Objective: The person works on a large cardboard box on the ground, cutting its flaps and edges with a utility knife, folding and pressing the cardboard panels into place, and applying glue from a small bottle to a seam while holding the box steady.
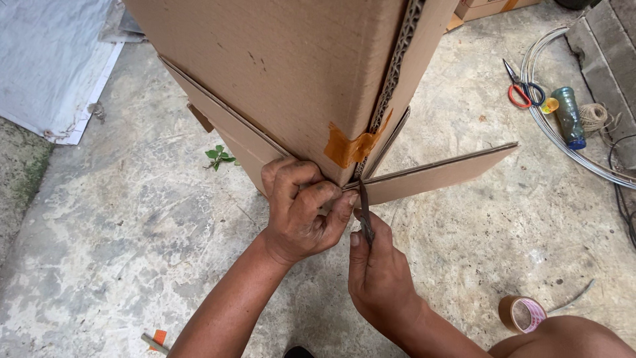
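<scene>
The cardboard box [285, 66] stands on the concrete floor [119, 219] in the head view, filling the upper middle of the picture, one vertical corner turned toward the person. A strip of orange tape [351, 147] wraps that corner low down, and the bottom flap [437, 174] on the right side juts out over the floor. The left hand [301, 209] is curled closed against the foot of the corner, fingers and thumb pinching the cardboard edge there. The right hand [381, 268] sits just below and to the right, its fingers pressed together around a thin dark blade [365, 212] that points up to the corner where the flap meets the box wall. Well apart at upper right lie red-handled scissors [522, 89], a greenish bottle [570, 116], a ball of twine [593, 116] and a loop of clear hose [563, 142]. A roll of brown tape [523, 313] rests near the person's knee at lower right. A small green seedling [218, 156] grows left of the box.
</scene>
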